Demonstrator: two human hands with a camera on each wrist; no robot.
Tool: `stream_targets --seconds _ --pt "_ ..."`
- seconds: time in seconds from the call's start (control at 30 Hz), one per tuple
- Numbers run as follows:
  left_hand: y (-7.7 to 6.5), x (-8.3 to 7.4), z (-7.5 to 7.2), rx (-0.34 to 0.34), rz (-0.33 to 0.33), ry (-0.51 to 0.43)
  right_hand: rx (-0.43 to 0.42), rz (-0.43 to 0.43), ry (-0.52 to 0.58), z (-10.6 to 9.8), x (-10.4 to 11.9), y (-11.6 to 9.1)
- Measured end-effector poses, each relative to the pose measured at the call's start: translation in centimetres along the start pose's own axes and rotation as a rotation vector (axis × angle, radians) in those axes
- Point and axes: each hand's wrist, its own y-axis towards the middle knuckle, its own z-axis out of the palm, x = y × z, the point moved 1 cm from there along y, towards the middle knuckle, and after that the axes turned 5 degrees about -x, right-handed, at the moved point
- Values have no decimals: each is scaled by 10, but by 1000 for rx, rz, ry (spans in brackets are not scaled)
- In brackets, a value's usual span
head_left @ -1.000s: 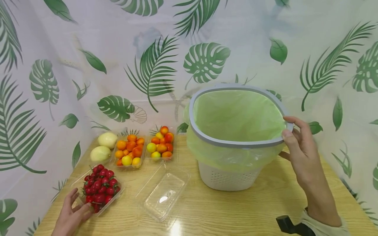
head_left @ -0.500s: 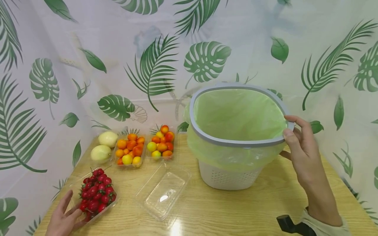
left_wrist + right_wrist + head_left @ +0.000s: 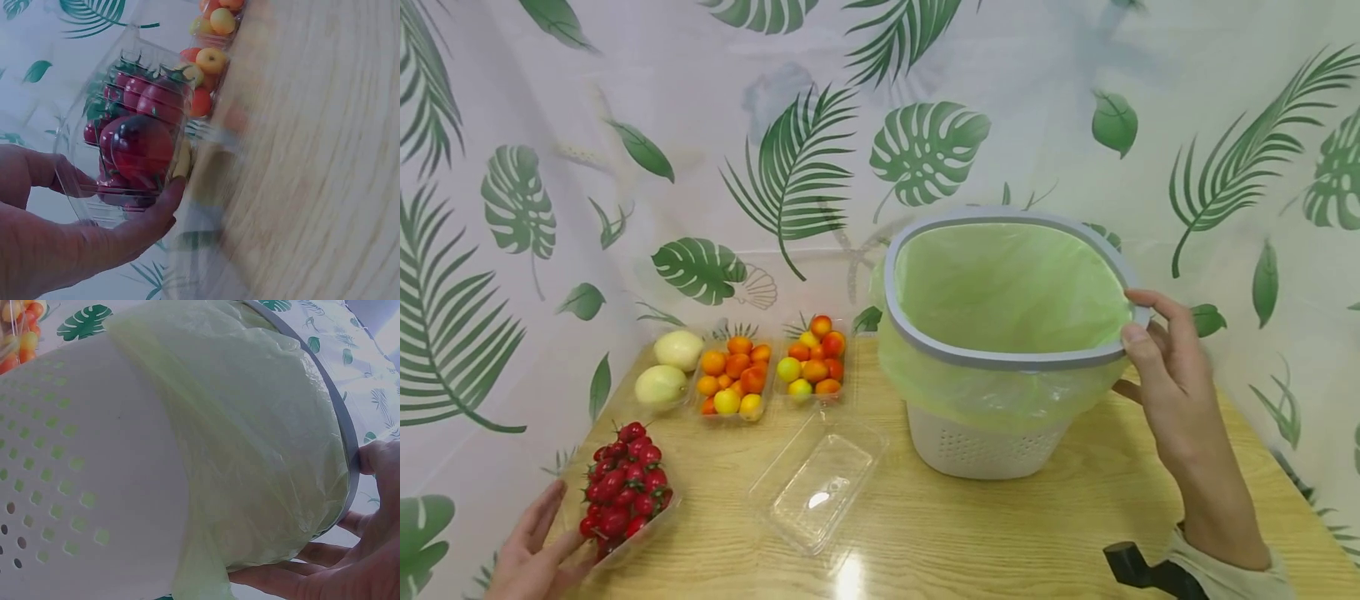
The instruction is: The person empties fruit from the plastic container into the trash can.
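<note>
At the lower left of the head view, my left hand (image 3: 535,546) grips the near end of a clear plastic punnet (image 3: 647,532) heaped with small red fruits (image 3: 625,483) that have green stems. Thumb and fingers close on its walls in the left wrist view. On the right, a pale perforated trash bin (image 3: 985,446) stands lined with a light green bag (image 3: 1000,283), folded out over the edge under a grey rim ring (image 3: 1000,360). My right hand (image 3: 1180,392) pinches that ring at its right side, with thumb and forefinger; other fingers lie lower, against the bag's outside.
A clear plastic tray (image 3: 820,492) lies mid-table, left of the bin. Behind it stand two punnets of orange and yellow fruits (image 3: 733,375) (image 3: 811,358). Two pale yellow oval fruits (image 3: 662,385) sit at the back left. A leaf-patterned curtain (image 3: 820,167) surrounds the wooden table (image 3: 925,533).
My left hand has taken hold of the red-fruit punnet and moved it left and nearer to me. The right hand keeps its place on the bin's ring.
</note>
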Motion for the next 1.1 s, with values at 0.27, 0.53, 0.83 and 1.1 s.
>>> stream_targets --seconds 0.27,0.53,0.83,1.1 --pt "-7 -7 0 21 165 -96 10 6 -5 1 -2 2" --pt "-15 -20 14 116 309 -173 10 25 32 0 -3 1" --pt "-19 -29 36 191 406 -290 12 18 37 2 -3 1" --pt "-22 -56 64 251 427 -320 12 16 42 1 -2 1"
